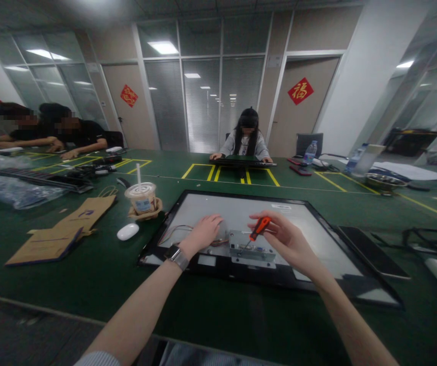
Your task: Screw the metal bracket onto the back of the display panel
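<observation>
A flat display panel (210, 206) with a black frame and a grey back lies in front of me on the green table. Near its front edge sits a metal bracket (235, 252) with ports along its face. My right hand (287, 239) grips a screwdriver (260, 228) with an orange and black handle, its thin shaft slanting down to the bracket's face. Whether the tip touches a screw is too small to tell. Fingers stretched out, my left hand (205, 233) rests over the panel left of the bracket, close to some thin wires (176, 229).
Left of the panel are a lidded drink cup (142, 197), a white oval case (127, 232) and a paper bag (50, 244). A dark flat slab (371, 250) and black cables (424, 239) lie on the right. Across the table a person (245, 134) handles another panel.
</observation>
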A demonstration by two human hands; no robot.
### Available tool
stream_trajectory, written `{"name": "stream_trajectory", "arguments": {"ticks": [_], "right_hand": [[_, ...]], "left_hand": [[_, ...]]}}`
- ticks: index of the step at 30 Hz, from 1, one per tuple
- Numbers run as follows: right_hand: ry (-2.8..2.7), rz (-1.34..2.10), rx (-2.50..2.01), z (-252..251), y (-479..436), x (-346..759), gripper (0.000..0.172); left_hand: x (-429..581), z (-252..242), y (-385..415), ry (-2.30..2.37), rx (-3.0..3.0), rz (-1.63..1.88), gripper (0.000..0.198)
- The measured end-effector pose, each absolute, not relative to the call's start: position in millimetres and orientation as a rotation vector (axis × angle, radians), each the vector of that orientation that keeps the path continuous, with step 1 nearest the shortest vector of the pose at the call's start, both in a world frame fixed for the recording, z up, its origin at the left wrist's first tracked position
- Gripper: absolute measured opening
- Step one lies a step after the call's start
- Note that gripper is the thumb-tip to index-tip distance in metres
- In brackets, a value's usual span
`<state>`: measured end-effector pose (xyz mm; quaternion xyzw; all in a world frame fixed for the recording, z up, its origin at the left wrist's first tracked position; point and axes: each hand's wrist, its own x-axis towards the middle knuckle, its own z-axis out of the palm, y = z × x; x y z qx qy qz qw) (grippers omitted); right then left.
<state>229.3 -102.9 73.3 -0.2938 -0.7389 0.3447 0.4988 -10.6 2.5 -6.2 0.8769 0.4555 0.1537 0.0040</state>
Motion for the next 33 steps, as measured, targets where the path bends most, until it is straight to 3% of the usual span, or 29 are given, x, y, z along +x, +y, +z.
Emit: {"name": "stream_trajectory", "arguments": {"ticks": [11, 18, 24, 30, 33], "right_hand": [[-1.735, 0.314, -1.001, 66.3, -99.2, 225.2, 0.028], [-1.667, 0.672, -0.836, 69.1, -95.9, 229.6, 0.027], [-1.609, 0.456, -0.926, 66.2, -99.4, 224.3, 0.021], [-1.686, 0.694, -0.760, 65.1, -100.9, 224.6, 0.032], [-1.637, 0.597, -0.838, 64.2, -98.5, 225.4, 0.032]], "left_hand": [[-10.2, -6.2, 3.3, 1.419, 2.749, 0.474, 0.038], [-10.5, -5.2, 1.2, 1.444, 2.738, 0.489, 0.038], [-11.8, -2.9, -2.1, 1.409, 2.757, 0.478, 0.039], [-10.3, 0.7, -4.1, 1.421, 2.761, 0.468, 0.038], [-10.2, 0.3, -3.4, 1.424, 2.766, 0.458, 0.038]]}}
